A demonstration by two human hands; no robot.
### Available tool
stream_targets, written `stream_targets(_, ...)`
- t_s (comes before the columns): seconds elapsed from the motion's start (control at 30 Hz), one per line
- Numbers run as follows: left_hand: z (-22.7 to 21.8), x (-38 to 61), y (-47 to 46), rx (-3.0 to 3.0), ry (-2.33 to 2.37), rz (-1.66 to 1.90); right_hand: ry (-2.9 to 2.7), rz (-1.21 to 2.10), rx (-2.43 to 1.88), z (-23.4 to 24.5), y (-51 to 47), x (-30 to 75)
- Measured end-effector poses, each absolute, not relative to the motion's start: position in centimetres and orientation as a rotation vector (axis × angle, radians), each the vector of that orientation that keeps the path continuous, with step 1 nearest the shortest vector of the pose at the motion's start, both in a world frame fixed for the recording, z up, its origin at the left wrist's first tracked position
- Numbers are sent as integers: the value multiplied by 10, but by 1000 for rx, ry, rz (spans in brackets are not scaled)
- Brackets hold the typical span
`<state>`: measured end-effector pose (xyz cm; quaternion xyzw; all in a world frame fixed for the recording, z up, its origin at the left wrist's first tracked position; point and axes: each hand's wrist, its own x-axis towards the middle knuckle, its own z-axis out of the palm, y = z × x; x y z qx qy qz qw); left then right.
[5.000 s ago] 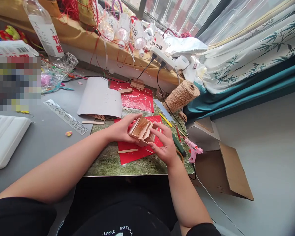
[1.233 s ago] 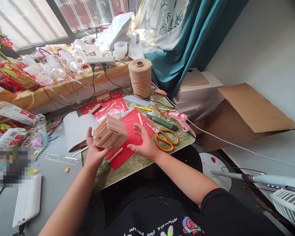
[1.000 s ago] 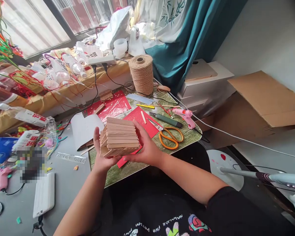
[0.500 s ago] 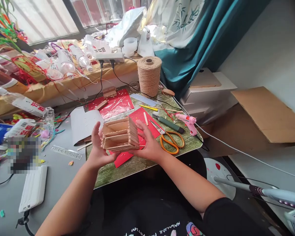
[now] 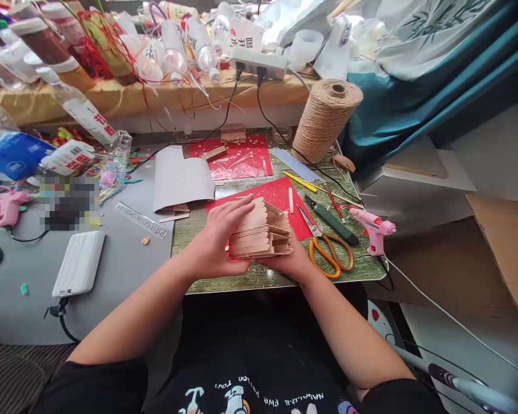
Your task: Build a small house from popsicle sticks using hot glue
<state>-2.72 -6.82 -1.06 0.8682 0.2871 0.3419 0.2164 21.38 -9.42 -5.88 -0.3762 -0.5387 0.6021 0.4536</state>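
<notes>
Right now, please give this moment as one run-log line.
left hand: grips pale wooden craft-stick box from its left | right hand: holds it from below | nearby right: orange-handled metal scissors, pink plastic glue gun

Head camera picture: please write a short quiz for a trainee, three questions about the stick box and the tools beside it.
1. True or false: the left hand and the right hand both hold the stick box.
2. The glue gun is: A pink, B green, C black.
3. Fill in: the tool lying nearest the right hand is the ___.
Key: 1 true; 2 A; 3 scissors.
</notes>
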Motion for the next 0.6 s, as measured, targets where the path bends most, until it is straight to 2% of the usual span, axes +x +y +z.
stream_targets(0.23, -24, -29, -79, 2217, 856, 941, -1316, 1530, -961, -58, -94, 214)
stream_targets(0.6, -40, -23, -79, 2065, 697, 1162, -1439, 1451, -1070, -61, -93, 209)
